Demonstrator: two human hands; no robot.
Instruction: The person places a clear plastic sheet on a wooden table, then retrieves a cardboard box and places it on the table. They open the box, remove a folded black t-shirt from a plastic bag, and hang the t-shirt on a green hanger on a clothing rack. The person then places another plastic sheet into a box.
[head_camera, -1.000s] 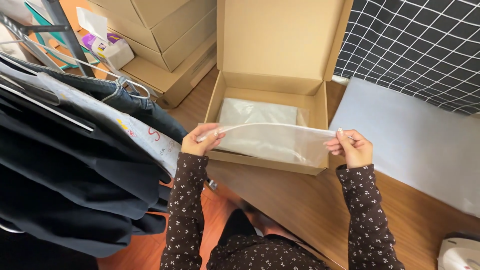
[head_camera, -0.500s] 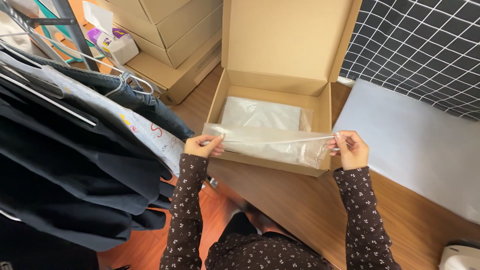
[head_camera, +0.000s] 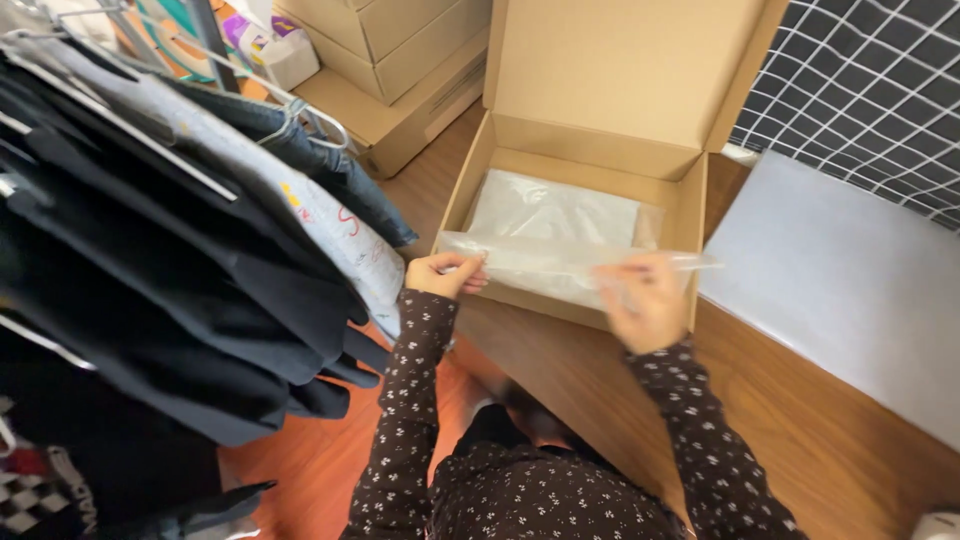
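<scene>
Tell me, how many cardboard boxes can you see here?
3. An open box stands on the wooden table, its lid up, with both hands at its front edge. Two closed boxes sit on the floor behind: the upper box stacked on the lower box. The hanging clothes may hide more.

Clear plastic bag — folded, stretched across open cardboard box.

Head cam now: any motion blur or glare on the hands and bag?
Head view: right hand smeared by motion blur; left hand sharp. Clear plastic bag shows soft sheen, no harsh glare. Cardboard box evenly lit; wide-angle bends the edges.
</scene>
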